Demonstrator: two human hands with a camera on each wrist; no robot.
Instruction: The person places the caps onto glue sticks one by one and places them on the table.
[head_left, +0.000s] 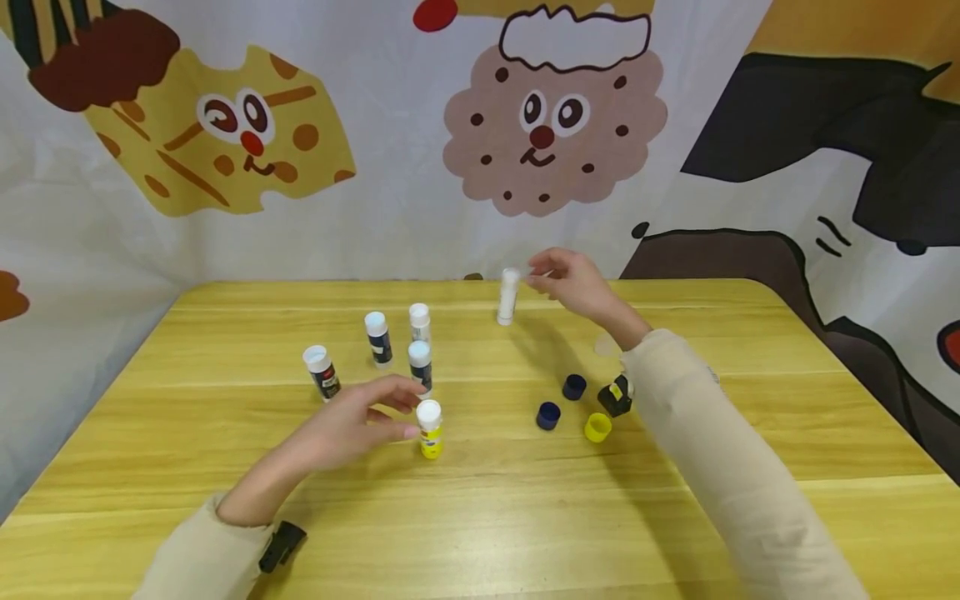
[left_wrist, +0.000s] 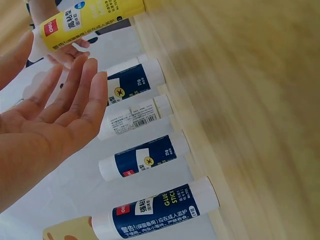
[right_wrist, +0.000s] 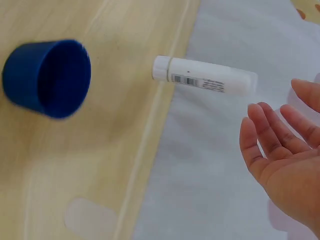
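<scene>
A yellow glue stick [head_left: 431,433] with a white top stands upright on the table. My left hand [head_left: 352,425] is beside it, thumb close to its top and fingers loosely spread, as the left wrist view also shows. Farther back stands a white glue stick [head_left: 507,298] with a clear cap [right_wrist: 246,82]. Just to the right of that cap my right hand [head_left: 573,283] hovers, its fingers relaxed and gripping nothing. Behind and left of the left hand stand dark blue glue sticks [head_left: 378,343] and another white one [head_left: 420,321].
Two dark blue caps [head_left: 548,416] and a yellow cap [head_left: 597,427] lie right of centre on the wooden table [head_left: 480,533]. A pale disc [head_left: 604,345] lies near the right forearm. A cartoon-printed cloth [head_left: 390,233] hangs behind the table.
</scene>
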